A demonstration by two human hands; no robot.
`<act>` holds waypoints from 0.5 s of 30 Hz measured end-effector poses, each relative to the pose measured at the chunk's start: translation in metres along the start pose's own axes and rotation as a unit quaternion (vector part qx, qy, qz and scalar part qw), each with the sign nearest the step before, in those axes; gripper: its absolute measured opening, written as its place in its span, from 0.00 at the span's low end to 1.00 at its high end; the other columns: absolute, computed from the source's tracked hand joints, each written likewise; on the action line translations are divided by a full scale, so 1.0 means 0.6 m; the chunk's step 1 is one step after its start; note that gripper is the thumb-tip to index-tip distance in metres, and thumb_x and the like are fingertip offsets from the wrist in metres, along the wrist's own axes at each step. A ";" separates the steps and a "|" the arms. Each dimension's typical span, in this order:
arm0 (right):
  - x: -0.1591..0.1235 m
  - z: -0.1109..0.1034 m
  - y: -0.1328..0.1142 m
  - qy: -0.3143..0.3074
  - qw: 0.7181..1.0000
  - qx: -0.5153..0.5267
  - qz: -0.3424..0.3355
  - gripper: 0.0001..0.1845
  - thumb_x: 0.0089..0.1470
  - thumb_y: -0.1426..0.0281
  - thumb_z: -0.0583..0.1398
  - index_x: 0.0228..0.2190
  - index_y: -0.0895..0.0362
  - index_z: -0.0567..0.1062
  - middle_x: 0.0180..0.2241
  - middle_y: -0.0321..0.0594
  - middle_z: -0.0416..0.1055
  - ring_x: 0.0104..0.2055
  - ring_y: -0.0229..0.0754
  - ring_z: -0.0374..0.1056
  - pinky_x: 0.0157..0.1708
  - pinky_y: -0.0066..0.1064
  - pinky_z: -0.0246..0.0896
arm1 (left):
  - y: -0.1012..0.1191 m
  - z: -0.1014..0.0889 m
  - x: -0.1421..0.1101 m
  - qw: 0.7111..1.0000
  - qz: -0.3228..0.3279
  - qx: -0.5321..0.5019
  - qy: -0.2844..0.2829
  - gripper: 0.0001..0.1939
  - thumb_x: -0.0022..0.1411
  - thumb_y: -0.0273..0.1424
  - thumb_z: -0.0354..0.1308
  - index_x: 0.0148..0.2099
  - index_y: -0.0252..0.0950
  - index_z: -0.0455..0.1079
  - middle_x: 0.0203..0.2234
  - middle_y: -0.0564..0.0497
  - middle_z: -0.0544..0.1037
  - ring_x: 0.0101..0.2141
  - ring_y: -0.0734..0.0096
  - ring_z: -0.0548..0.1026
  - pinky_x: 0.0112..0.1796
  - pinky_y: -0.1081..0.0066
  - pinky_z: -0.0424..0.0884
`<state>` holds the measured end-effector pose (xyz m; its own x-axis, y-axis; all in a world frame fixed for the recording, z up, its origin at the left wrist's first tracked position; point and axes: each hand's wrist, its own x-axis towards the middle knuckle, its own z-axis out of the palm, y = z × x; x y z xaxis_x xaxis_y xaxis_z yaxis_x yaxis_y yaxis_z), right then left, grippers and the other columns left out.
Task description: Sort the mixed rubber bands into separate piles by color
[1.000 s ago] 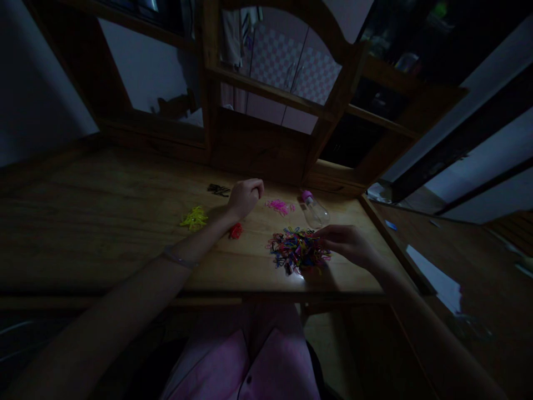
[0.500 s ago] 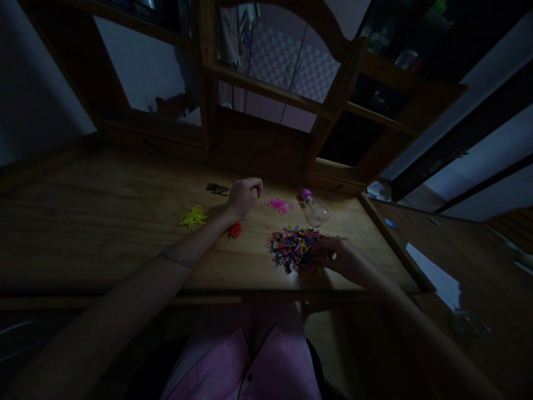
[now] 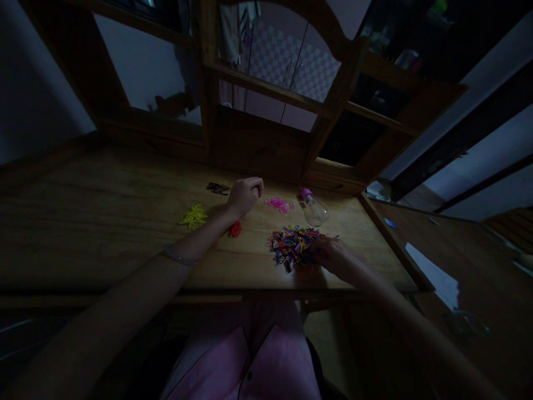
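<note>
A mixed heap of small coloured rubber bands lies near the front edge of the wooden table. My right hand is at the heap's right side, its fingers pressed together among the rubber bands; the fingertips are partly hidden. My left hand is curled into a fist above the table, and whatever may be inside is hidden. Around it lie single-colour piles: pink rubber bands to its right, red ones under the wrist, yellow ones to the left and black ones behind.
A clear bottle with a pink cap lies on its side behind the heap. Wooden shelving rises along the table's back edge. A raised wooden rim bounds the table on the right. White paper lies lower down, beyond that rim.
The fingers of my right hand have drawn together within the heap, and the gap seen between them has closed. My left fist stays in place.
</note>
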<state>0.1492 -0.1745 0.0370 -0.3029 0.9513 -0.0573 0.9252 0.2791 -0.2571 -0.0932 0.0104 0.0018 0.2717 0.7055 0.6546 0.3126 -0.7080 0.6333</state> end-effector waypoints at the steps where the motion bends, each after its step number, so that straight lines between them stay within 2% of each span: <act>1: 0.000 -0.001 0.000 -0.003 1.000 0.007 0.001 0.07 0.50 0.78 0.58 0.28 0.57 0.75 0.26 0.38 0.70 0.27 0.37 0.64 0.27 0.26 0.52 | -0.001 0.000 0.000 1.000 0.002 0.001 0.001 0.10 0.48 0.20 0.44 0.20 0.37 0.61 0.18 0.54 0.66 0.23 0.72 0.66 0.28 0.71 0.59; 8: -0.009 -0.020 0.008 0.004 0.987 0.141 0.074 0.04 0.51 0.70 0.61 0.30 0.56 0.76 0.25 0.36 0.73 0.25 0.37 0.67 0.25 0.26 0.58 | 0.000 0.000 -0.001 1.000 0.002 -0.001 -0.003 0.10 0.47 0.20 0.44 0.21 0.37 0.61 0.18 0.54 0.66 0.23 0.71 0.66 0.28 0.71 0.58; 12: -0.013 -0.046 0.007 -0.010 0.949 0.302 0.094 0.09 0.51 0.65 0.63 0.31 0.58 0.75 0.26 0.38 0.74 0.26 0.38 0.69 0.26 0.27 0.63 | 0.003 0.001 -0.001 1.000 0.002 0.002 -0.003 0.10 0.48 0.20 0.44 0.21 0.37 0.61 0.18 0.53 0.66 0.23 0.71 0.65 0.28 0.70 0.58; 15: 0.000 -0.062 -0.003 -0.001 0.925 0.372 0.081 0.13 0.49 0.62 0.65 0.31 0.59 0.75 0.27 0.40 0.74 0.27 0.38 0.70 0.27 0.28 0.66 | 0.006 -0.003 0.002 1.000 -0.001 0.006 0.022 0.10 0.48 0.20 0.44 0.20 0.37 0.60 0.18 0.53 0.66 0.24 0.71 0.65 0.28 0.70 0.58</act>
<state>0.1559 -0.1703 0.0735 -0.1766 0.9720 -0.1551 0.5445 -0.0347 -0.8380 -0.0936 0.0085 0.0058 0.2316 0.7050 0.6704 0.3235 -0.7057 0.6303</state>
